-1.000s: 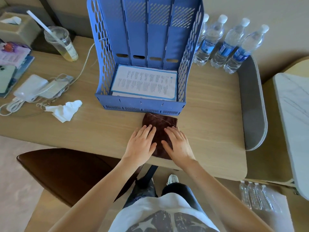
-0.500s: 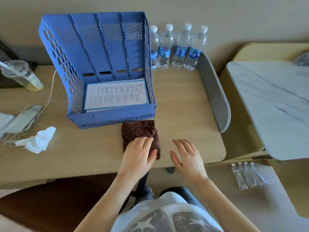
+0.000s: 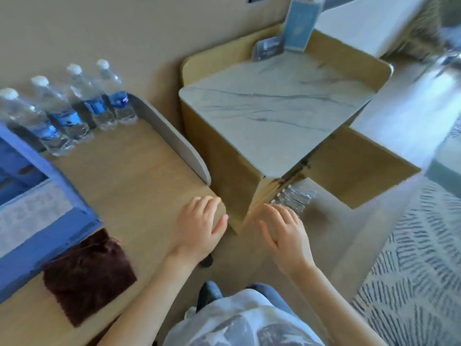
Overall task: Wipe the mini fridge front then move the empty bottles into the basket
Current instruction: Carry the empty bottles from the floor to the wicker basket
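The left hand (image 3: 199,227) is observed resting open on the desk (image 3: 139,176) corner and the right hand (image 3: 287,233) held open over the floor, nothing gripped; the brown cloth (image 3: 87,273) is noted flat beside the blue tray (image 3: 47,236), four capped bottles (image 3: 99,108) ranged along the wall.

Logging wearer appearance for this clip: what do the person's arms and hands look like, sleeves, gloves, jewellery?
The left hand and right hand are bare: no gloves, rings, watch or bracelets visible. Both forearms are uncovered, no sleeve in view. The top is white with a grey star print.
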Tool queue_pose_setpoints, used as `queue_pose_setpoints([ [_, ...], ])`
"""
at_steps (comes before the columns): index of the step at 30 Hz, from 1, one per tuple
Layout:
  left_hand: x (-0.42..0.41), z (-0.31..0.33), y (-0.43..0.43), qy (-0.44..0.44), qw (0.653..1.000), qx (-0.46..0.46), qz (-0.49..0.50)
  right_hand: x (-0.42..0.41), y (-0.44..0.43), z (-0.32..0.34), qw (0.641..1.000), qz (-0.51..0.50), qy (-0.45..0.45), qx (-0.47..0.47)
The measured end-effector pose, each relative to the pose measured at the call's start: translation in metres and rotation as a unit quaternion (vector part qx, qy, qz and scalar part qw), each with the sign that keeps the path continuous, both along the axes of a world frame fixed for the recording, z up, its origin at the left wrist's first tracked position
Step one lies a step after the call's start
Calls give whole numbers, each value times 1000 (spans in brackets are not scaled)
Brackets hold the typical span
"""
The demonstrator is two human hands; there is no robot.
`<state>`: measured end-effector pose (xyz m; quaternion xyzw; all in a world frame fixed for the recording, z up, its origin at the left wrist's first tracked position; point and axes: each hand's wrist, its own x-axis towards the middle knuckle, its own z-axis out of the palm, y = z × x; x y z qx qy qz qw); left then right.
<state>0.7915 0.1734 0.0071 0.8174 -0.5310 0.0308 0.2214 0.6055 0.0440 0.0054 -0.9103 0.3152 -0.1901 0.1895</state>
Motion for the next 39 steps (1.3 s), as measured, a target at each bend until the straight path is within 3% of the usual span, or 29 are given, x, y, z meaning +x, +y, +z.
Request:
queue_pose_setpoints([
  [4,-61,13,-91,14,991,-17,-130,-85,-41,3,988,-145,-44,-19],
  [9,-149,17,-187,23,969,7,-247,-187,-79,-7,957,-288,-35,-10],
  [16,-219,6,-269,33,949,35,-312,-261,-125,-18,929,-369,-19,12],
  [23,-209,-19,-360,40,955,90,-278,-266,-226,-42,933,-357,-8,47],
  [30,-188,-49,-490,78,970,101,-205,-247,-392,-48,948,-313,15,47],
  [39,-170,-34,-637,84,989,36,-113,-212,-585,-15,981,-193,1,18],
])
